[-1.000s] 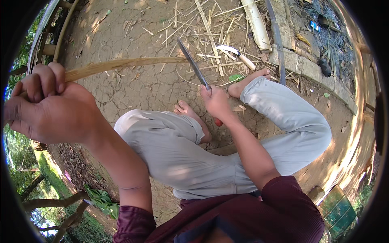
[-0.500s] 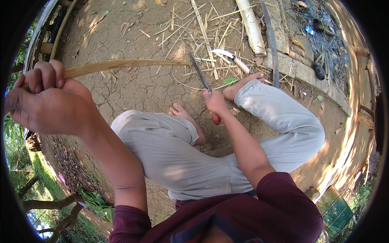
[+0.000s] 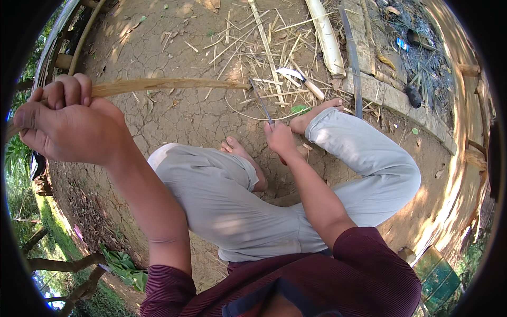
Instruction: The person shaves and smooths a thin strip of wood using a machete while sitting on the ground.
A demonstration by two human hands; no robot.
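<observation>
In the head view, our left hand (image 3: 74, 120) is closed round one long wooden strip (image 3: 169, 83) reaching rightward above cracked ground (image 3: 174, 119), and our right hand (image 3: 280, 140) grips one knife (image 3: 261, 101). Over the last second the blade has drawn back to the strip's far end, suggesting work there, though we cannot tell whether they touch. Beyond lie one curved-blade knife (image 3: 312, 89) and one pale pole (image 3: 326, 39).
</observation>
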